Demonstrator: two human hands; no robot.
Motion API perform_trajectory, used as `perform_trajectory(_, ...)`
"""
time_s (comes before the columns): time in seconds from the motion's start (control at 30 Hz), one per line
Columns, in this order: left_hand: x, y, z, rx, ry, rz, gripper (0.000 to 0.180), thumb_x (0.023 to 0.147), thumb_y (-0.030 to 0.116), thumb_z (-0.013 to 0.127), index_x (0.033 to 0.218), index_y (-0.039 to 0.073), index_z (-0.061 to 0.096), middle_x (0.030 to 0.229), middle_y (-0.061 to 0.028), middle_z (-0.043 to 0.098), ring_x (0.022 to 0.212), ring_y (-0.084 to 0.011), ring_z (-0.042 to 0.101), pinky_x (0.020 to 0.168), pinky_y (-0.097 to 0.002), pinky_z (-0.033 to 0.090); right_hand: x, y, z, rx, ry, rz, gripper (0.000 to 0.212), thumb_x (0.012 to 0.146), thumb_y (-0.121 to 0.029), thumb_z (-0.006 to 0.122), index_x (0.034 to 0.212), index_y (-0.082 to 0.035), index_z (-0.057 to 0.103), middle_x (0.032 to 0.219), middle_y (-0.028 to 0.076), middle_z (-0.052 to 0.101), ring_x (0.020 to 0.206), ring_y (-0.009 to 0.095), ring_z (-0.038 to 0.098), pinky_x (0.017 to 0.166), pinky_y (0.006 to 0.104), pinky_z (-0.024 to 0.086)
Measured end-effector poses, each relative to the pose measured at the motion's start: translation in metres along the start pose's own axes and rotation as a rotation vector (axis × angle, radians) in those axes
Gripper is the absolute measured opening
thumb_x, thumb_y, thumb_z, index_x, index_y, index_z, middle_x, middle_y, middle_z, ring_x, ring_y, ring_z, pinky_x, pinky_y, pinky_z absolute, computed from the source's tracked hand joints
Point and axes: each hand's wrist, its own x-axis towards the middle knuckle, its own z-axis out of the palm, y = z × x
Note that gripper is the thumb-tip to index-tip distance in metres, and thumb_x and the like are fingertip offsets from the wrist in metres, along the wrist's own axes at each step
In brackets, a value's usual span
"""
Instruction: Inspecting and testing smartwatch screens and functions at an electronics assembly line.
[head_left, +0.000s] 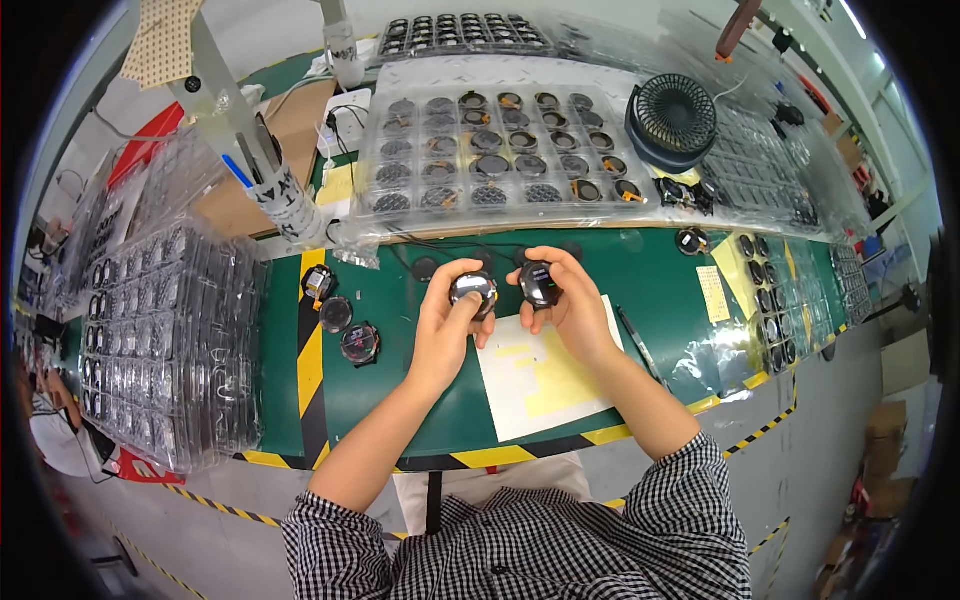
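Note:
Above the green table, my left hand (447,315) is closed around a round watch body (474,290), its glossy face catching the light and my thumb lying on it. Close beside it, my right hand (572,305) grips a second round watch body (540,285) with a dark face and a small lit patch. The two watch bodies are apart. Beneath my hands lies a white sheet with yellow marks (530,390). Left of my left arm rest an opened watch body (319,284), a dark disc (336,315) and another watch part (360,344).
A clear tray of watch parts (410,150) spans the back, with a black fan (672,120) at its right. Stacked clear trays (170,350) stand at left. A pen (640,340) lies right of the sheet; a further parts tray (775,300) sits farther right.

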Motion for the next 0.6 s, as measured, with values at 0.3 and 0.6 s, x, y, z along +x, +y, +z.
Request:
perform_trajectory(0.3,-0.003,0.004,0.004,-0.095,-0.022,-0.077,0.026,0.098,0.011,0.039,0.121,0.005,0.049,0.089,-0.0089,0.056,0.056,-0.0145,0.053,0.045,-0.0277,0.041,-0.006,0.004,0.000,-0.066,0.012,-0.069,0.033,0.104,-0.031,0.036,0.121,-0.007,0.050,0.101,0.016,0.066,0.056,0.018,0.059,0.043,0.0249,0.044)
perform_trajectory(0.6,0.003,-0.003,-0.009,-0.414,-0.041,-0.275,0.031,0.098,0.025,0.037,0.120,0.007,0.050,0.101,-0.0110,0.057,0.054,-0.0165,0.048,0.043,-0.0269,0.032,-0.008,0.005,-0.001,0.098,-0.054,0.093,0.038,0.105,-0.033,0.030,0.126,-0.006,0.047,0.111,0.019,0.063,0.067,0.024,0.064,0.057,0.0312,0.052)
